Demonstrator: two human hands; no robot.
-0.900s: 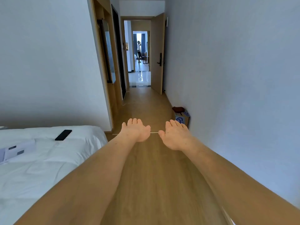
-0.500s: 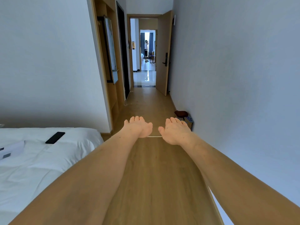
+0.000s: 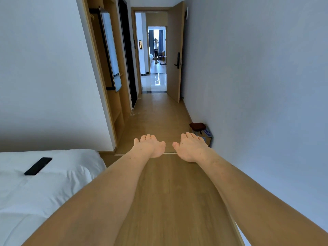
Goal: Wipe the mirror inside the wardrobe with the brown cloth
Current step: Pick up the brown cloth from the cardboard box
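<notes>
**Both hands empty, cloth not yet picked up**

The left hand (image 3: pixel 150 145) and right hand (image 3: pixel 190 148) are reaching out flat over the floor (image 3: pixel 159 192), fingers (image 3: pixel 189 136) straight and released, gripping nothing. The cloth (image 3: pixel 197 126) is lying bunched on a box (image 3: pixel 206 137) against the wall, at one o'clock from the right hand and near it but not touching. The mirror (image 3: pixel 111 48) is hanging in the wardrobe (image 3: pixel 99 68) at eleven o'clock, well apart from both hands.

The risks, as I'm judging them: the box is looking light, so a careless grab may be dragging or tipping it along with the cloth. The cloth is crumpled, so a pinch at one edge may be leaving it trailing. The mirror is also standing edge-on to this view, and wiping from this angle would be missing glass.

Against half a second ago, the person is stepping forward. The box and cloth are now sitting closer to the right hand, the mirror is looming larger, and the white paper on the bed (image 3: pixel 44 192) is gone from view, leaving the phone (image 3: pixel 38 166). The hands are staying spread and empty.
</notes>
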